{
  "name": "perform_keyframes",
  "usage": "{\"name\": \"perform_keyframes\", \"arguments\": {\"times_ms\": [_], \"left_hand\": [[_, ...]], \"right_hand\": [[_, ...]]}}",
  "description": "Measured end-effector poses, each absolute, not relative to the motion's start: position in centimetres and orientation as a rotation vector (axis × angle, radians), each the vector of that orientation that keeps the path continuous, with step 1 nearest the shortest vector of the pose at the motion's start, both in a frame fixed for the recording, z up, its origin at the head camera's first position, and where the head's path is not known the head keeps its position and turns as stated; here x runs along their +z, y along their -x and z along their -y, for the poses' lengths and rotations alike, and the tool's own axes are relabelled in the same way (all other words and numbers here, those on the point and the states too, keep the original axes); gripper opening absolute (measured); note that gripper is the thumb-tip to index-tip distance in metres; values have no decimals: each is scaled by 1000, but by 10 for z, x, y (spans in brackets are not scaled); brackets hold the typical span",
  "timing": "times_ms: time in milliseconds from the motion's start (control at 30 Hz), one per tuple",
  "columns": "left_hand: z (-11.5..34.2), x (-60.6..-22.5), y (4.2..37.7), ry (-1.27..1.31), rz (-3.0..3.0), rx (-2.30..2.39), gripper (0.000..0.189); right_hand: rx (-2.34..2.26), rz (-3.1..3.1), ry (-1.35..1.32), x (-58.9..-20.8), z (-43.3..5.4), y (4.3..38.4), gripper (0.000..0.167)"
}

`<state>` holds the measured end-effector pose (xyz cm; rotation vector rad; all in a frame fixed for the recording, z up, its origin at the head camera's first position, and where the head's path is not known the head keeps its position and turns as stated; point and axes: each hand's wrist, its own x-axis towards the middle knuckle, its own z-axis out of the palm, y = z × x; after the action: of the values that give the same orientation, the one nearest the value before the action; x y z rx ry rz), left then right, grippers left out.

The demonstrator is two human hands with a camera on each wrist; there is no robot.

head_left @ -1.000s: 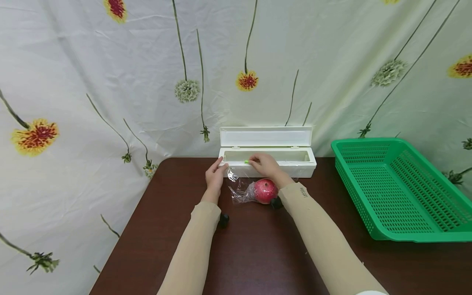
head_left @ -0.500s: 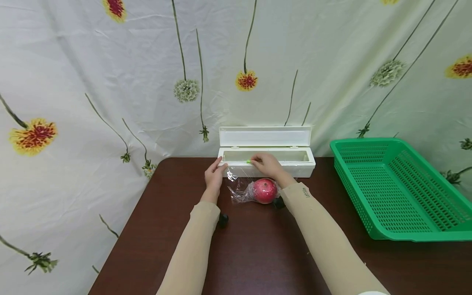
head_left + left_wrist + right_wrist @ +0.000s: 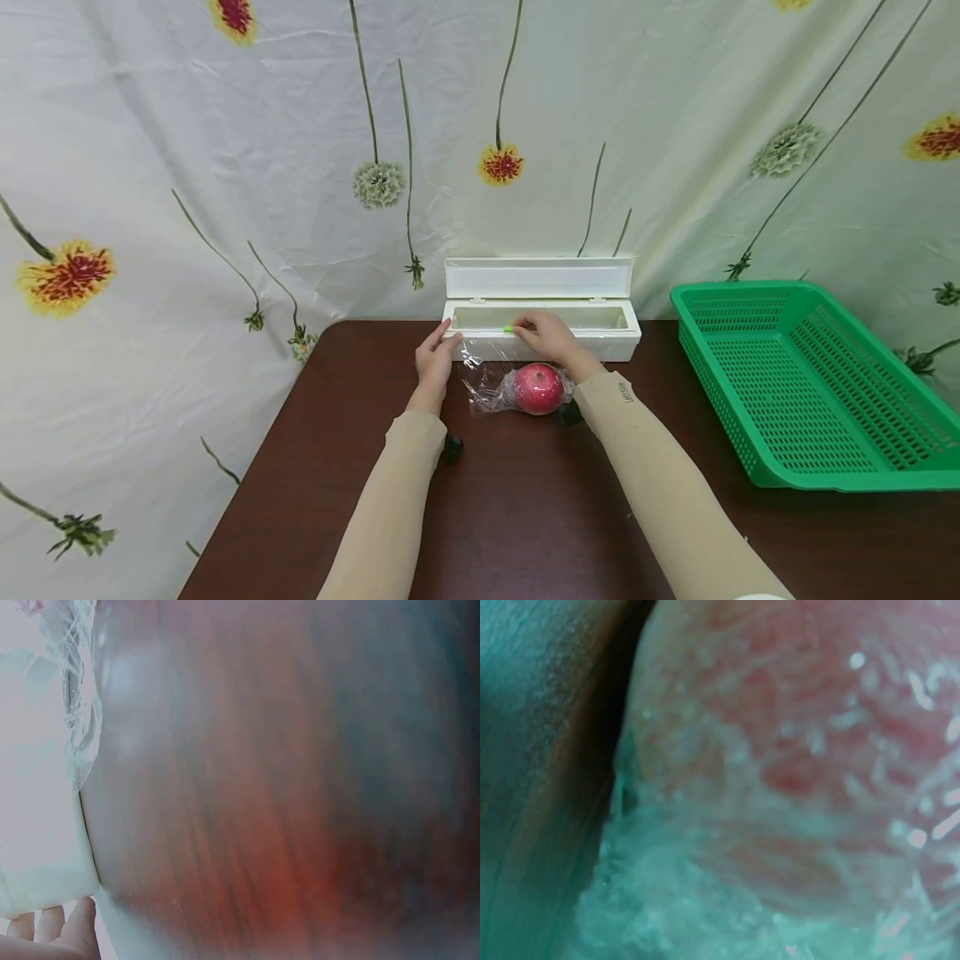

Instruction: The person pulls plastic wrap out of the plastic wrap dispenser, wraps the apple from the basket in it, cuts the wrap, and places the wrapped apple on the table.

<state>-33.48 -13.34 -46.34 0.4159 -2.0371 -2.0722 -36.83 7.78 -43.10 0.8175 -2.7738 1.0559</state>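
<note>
A long white cling film dispenser stands at the back of the table with its lid raised. My left hand grips its left end; in the left wrist view the fingertips press against that end. With thumb and fingertips, my right hand pinches a small green slide cutter on the front top edge. Clear cling film hangs from that edge toward a red, round fruit, wrapped in film, under my right wrist. The fruit fills most of the right wrist view.
A green perforated plastic basket sits on the right side of the dark brown table. Behind the dispenser hangs a white cloth printed with flowers. The table's left edge slants beside my left arm.
My right hand and the green slide cutter have moved slightly right along the dispenser's front edge. My left hand keeps its place at the left end.
</note>
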Motion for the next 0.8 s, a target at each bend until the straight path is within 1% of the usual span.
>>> {"name": "perform_keyframes", "arguments": {"times_ms": [233, 300, 433, 600, 800], "left_hand": [[132, -464, 337, -421, 2024, -2077, 44], [131, -464, 337, -421, 2017, -2074, 44], [131, -464, 338, -424, 2006, -2065, 43], [132, -463, 337, -428, 2004, -2068, 43], [132, -463, 336, -428, 2008, -2076, 44]], "right_hand": [[1125, 2758, -828, -432, -85, 369, 25], [1150, 2724, -862, -440, -89, 377, 28], [1165, 2708, -874, -442, -94, 380, 30], [1123, 2743, -822, -433, -93, 370, 24], [1087, 2759, -802, -431, -96, 367, 24]]}}
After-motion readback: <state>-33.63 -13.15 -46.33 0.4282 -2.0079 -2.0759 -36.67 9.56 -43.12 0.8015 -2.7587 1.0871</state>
